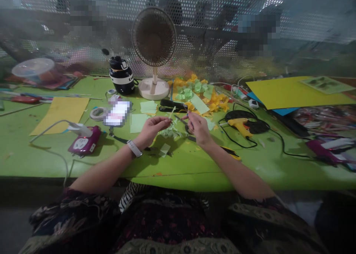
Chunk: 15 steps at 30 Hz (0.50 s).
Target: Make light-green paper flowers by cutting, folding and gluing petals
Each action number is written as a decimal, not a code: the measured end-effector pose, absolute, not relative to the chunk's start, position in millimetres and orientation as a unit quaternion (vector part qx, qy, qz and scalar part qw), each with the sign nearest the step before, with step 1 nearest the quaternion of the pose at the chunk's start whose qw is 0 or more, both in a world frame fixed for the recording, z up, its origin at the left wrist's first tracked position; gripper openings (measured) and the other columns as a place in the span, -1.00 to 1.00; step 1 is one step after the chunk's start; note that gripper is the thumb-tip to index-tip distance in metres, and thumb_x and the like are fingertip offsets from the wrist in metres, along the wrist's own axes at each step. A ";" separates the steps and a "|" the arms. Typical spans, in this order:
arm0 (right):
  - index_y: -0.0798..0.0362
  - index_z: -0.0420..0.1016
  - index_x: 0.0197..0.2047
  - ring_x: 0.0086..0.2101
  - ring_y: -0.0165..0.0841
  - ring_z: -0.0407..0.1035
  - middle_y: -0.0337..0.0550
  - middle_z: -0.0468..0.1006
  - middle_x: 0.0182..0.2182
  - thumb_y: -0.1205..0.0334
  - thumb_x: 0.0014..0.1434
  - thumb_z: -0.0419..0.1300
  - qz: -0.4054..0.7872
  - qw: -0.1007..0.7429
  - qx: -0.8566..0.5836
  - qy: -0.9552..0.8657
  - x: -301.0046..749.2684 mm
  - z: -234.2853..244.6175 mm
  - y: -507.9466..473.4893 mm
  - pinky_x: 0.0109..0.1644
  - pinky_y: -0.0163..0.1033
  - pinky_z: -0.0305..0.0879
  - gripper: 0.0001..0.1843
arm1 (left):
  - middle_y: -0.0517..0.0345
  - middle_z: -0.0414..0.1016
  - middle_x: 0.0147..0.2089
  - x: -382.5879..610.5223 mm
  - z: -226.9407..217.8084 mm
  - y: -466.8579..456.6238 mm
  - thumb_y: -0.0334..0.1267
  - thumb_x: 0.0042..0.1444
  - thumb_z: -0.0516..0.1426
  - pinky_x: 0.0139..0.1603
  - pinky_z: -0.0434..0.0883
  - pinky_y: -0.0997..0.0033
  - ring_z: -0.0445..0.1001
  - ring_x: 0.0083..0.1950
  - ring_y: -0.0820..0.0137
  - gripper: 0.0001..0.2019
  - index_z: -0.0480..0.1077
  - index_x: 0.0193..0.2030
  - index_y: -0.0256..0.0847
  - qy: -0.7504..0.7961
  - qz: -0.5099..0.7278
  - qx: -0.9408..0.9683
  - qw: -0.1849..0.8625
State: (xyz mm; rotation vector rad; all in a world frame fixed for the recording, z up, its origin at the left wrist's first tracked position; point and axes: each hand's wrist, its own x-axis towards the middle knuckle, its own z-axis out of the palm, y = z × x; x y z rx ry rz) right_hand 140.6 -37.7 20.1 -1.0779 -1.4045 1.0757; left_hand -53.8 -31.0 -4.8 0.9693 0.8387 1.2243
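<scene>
Pale strip (172, 111) between hands (152, 130) (199, 128), forearms (107, 165) convergent

A perforated panel (191, 49) stands behind the green table (289, 174); light shows through its holes. Below the table: shadowed floor (12, 209).

the paper scraps (171, 130) look matt, the tabletop (180, 165) smoothly glossy.

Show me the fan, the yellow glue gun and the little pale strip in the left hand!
Fan (154, 37): head view, middle of its round cage.
Yellow glue gun (240, 126): head view, on its body.
Pale strip (172, 111): head view, halfway along it.
</scene>
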 end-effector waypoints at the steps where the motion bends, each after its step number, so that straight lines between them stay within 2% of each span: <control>1: 0.03 0.48 -0.41 -0.65 -0.49 -0.05 -0.39 0.12 -0.67 -0.26 0.21 0.17 0.417 0.496 -0.446 -0.617 141.3 20.3 -38.0 -0.58 -0.29 -0.14 -0.50 | 0.04 0.67 -0.25 -53.7 -4.4 -31.0 -0.12 -0.16 0.45 0.11 0.46 0.22 0.59 -0.21 0.40 -0.68 0.61 -0.30 -0.27 0.367 0.532 0.425 0.634; 6: 0.03 0.42 -0.51 -0.57 -0.44 0.10 -0.28 0.29 -0.62 -0.16 0.27 0.13 0.291 0.411 -0.436 -0.746 141.0 17.3 -39.4 -0.48 -0.27 -0.01 -0.51 | 0.06 0.67 -0.24 -54.7 -2.5 -31.2 -0.13 -0.14 0.44 0.11 0.46 0.25 0.59 -0.20 0.41 -0.69 0.62 -0.29 -0.25 0.359 0.521 0.449 0.631; 15: 0.04 0.41 -0.51 -0.56 -0.43 0.13 -0.26 0.30 -0.62 -0.15 0.31 0.05 0.222 0.373 -0.442 -0.785 143.7 11.7 -34.7 -0.44 -0.27 0.00 -0.49 | 0.03 0.67 -0.22 -54.9 1.2 -33.2 -0.13 -0.13 0.43 0.12 0.46 0.20 0.60 -0.17 0.36 -0.70 0.62 -0.28 -0.26 0.358 0.517 0.470 0.619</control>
